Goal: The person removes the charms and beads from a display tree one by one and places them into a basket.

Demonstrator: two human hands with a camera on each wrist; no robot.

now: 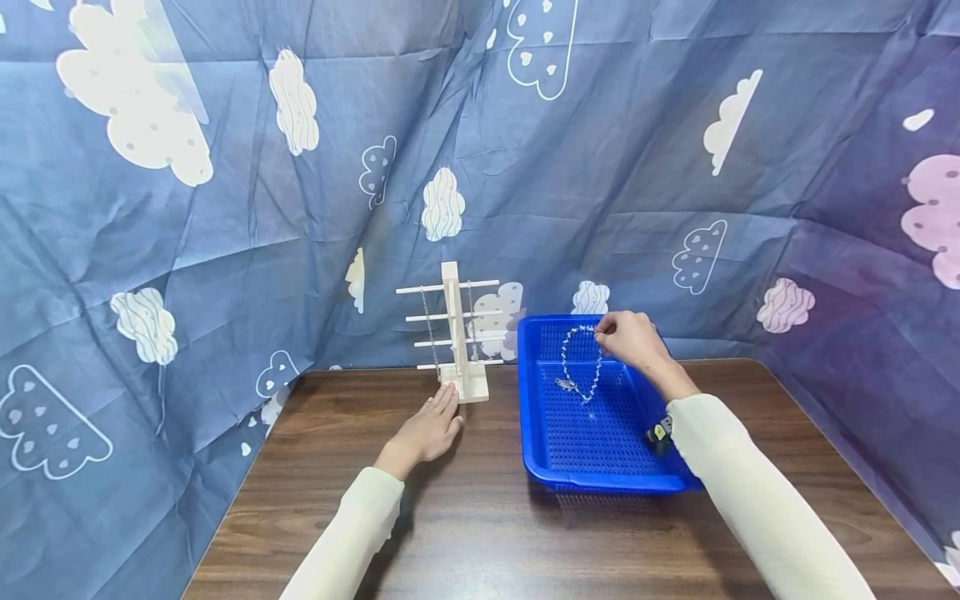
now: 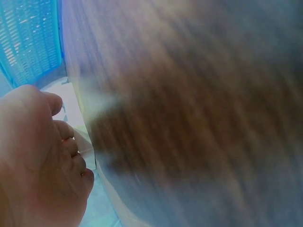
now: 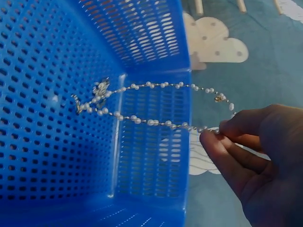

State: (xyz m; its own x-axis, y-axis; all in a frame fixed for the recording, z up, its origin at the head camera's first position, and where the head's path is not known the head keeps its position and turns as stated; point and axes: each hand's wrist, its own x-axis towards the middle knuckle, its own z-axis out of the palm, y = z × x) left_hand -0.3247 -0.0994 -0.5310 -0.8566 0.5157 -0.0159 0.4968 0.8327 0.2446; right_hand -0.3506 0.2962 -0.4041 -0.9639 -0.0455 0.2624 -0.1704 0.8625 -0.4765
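A beaded pearl necklace (image 1: pixel 566 354) hangs in a loop over the blue basket (image 1: pixel 528 417). Thumb and fingers of my right hand (image 1: pixel 632 337) pinch its top; in the right wrist view the white beads (image 3: pixel 151 122) stretch down to a shiny pendant (image 3: pixel 101 89). My left hand (image 1: pixel 427 429) lies with straight fingers at the base of a pale wooden rack (image 1: pixel 454 325), fingertips touching it. Two chains (image 1: pixel 429 325) hang from the rack's bars, one on each side of the post. In the left wrist view the hand (image 2: pixel 42 156) appears beside the rack's base, largely hiding it.
A small black item with a yellow mark (image 1: pixel 659 433) is at the basket's right side, partly behind the right sleeve. The brown wooden table (image 1: pixel 465 517) holds rack and basket. A blue cloth with clouds (image 1: pixel 360 108) hangs close behind both.
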